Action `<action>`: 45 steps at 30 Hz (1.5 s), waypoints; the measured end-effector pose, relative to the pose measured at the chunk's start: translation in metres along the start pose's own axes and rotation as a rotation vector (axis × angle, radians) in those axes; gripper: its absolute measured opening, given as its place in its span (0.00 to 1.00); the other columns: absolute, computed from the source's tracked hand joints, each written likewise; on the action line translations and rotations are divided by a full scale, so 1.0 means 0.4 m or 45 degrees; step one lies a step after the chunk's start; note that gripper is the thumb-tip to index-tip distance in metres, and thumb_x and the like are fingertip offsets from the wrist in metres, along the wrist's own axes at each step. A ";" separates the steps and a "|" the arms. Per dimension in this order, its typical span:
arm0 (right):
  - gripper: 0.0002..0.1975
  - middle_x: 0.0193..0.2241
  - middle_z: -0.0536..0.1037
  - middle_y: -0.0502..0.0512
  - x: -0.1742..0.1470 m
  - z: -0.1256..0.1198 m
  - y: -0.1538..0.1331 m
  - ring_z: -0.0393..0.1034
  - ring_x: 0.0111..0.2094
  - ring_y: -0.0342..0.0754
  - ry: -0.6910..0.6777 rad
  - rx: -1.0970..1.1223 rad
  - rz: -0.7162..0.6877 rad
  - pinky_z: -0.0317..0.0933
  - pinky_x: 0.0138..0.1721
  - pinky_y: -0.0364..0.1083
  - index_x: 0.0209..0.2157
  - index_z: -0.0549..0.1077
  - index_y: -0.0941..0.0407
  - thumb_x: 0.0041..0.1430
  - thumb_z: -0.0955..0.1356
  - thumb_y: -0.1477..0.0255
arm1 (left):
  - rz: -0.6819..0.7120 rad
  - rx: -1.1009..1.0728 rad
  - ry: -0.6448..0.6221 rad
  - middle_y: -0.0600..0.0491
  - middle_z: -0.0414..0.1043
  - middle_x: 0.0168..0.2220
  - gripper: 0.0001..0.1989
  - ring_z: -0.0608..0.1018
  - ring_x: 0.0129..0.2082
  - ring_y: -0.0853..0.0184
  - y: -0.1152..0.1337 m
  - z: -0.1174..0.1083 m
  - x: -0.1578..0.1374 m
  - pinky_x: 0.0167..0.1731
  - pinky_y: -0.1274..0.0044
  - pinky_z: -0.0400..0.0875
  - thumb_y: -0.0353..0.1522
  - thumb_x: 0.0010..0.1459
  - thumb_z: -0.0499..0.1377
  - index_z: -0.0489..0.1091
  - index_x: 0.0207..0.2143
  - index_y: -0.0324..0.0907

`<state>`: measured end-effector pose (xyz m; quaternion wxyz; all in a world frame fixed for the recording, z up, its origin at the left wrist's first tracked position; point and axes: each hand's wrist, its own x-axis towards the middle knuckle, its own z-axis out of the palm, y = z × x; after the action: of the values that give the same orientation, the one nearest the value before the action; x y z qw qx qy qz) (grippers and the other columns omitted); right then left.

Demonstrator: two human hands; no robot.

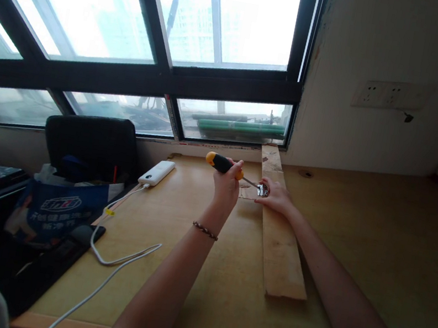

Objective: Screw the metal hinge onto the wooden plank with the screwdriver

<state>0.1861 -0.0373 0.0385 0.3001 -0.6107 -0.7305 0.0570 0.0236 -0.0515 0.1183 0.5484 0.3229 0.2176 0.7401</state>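
My left hand (227,182) is closed around a screwdriver (219,162) with a black and yellow handle. Its thin shaft points right, and the tip meets a small shiny metal piece (263,190) that looks like a hinge. With thumb and fingers, my right hand (277,197) grips that metal piece against the wood. Beneath lies a long wooden board (280,252), running from near the window toward me. A short wooden piece (246,192) sticks out from the board's left side under the metal piece. Any screw at the tip is too small to make out.
A white power bank (156,172) with a white cable (122,262) rests on the left of the table (181,292). Beyond the left edge stand a black chair (90,142) and a blue bag (58,210). A window ledge and wall bound the far side.
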 end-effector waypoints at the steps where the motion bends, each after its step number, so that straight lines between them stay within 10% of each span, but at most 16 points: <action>1: 0.37 0.42 0.74 0.52 0.000 0.000 0.000 0.67 0.41 0.54 0.002 0.003 -0.003 0.60 0.36 0.48 0.49 0.63 0.51 0.33 0.74 0.59 | 0.018 0.019 0.002 0.61 0.59 0.20 0.14 0.68 0.21 0.78 -0.003 0.000 -0.001 0.25 0.82 0.60 0.26 0.37 0.64 0.60 0.25 0.40; 35: 0.37 0.42 0.74 0.52 -0.003 -0.003 -0.004 0.66 0.42 0.54 -0.016 -0.022 0.013 0.60 0.37 0.48 0.49 0.63 0.50 0.34 0.74 0.59 | 0.077 0.222 -0.089 0.60 0.61 0.22 0.13 0.67 0.22 0.78 -0.015 -0.003 -0.018 0.27 0.81 0.62 0.31 0.39 0.64 0.61 0.26 0.40; 45: 0.37 0.42 0.73 0.54 -0.003 -0.005 -0.006 0.67 0.42 0.54 -0.003 -0.005 -0.006 0.61 0.39 0.49 0.49 0.63 0.51 0.35 0.73 0.58 | -0.038 0.443 -0.443 0.58 0.63 0.19 0.13 0.69 0.20 0.75 -0.001 0.030 0.070 0.23 0.80 0.61 0.30 0.39 0.64 0.61 0.25 0.39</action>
<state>0.1849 -0.0396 0.0408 0.2982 -0.6095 -0.7324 0.0556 0.0271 -0.0251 0.1328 0.5248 0.5319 0.2487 0.6163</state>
